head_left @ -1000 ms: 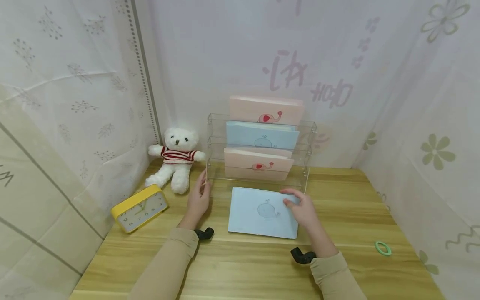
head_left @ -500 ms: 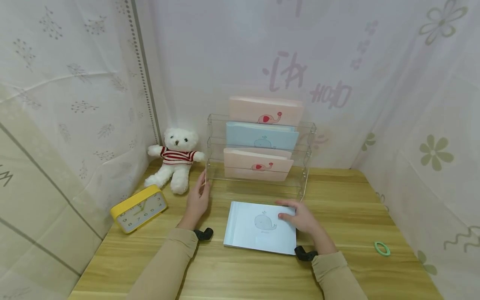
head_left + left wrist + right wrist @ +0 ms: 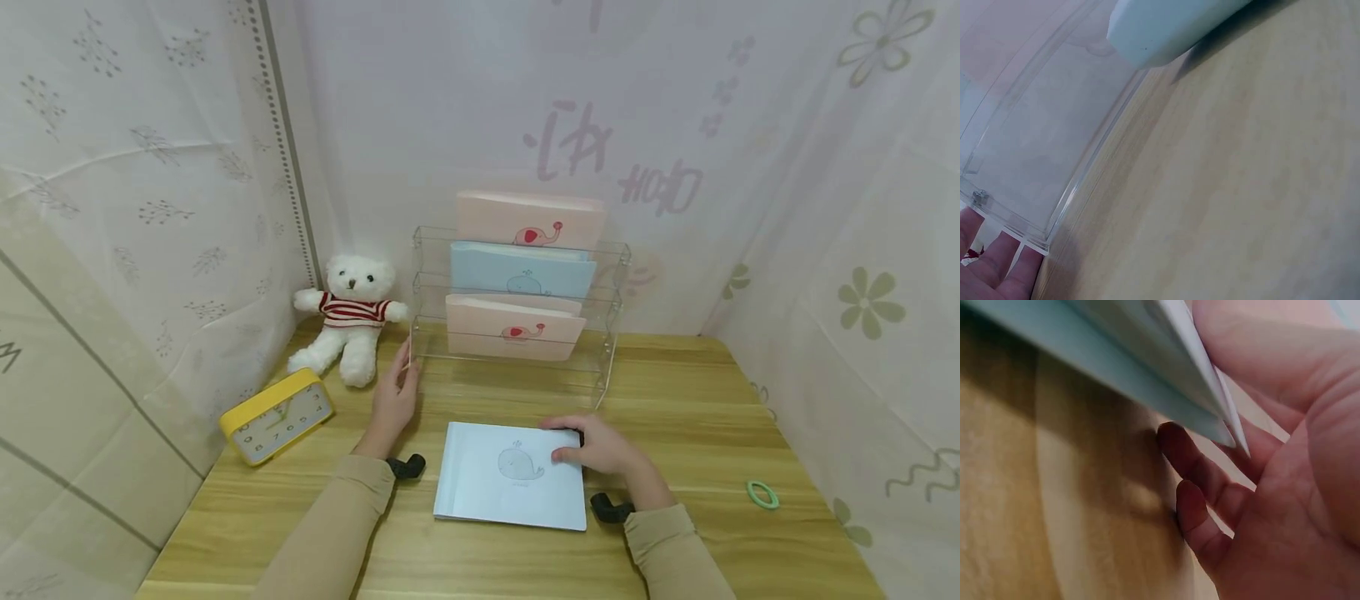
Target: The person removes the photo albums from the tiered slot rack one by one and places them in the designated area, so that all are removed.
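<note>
A light blue notebook [image 3: 510,477] with a whale drawing lies on the wooden table, in front of a clear acrylic rack [image 3: 609,360]. My right hand [image 3: 576,445] pinches the notebook's right edge. In the right wrist view the fingers [image 3: 1204,487] curl under the notebook [image 3: 1116,344], which is raised slightly off the wood. My left hand [image 3: 399,390] rests with straight fingers against the rack's left front corner. The left wrist view shows the fingertips [image 3: 997,269] at the rack's clear wall [image 3: 1035,156] and a corner of the notebook [image 3: 1160,25]. The rack holds two pink elephant notebooks and a blue one.
A white teddy bear [image 3: 350,317] in a striped shirt sits left of the rack. In front of the bear a yellow clock [image 3: 276,415] lies near the left wall. A green ring [image 3: 762,495] lies at the right. Patterned curtains close in the table on three sides.
My right hand has drawn the blue notebook away from the rack toward the table's near edge and slightly left. The left hand has stayed at the rack's corner.
</note>
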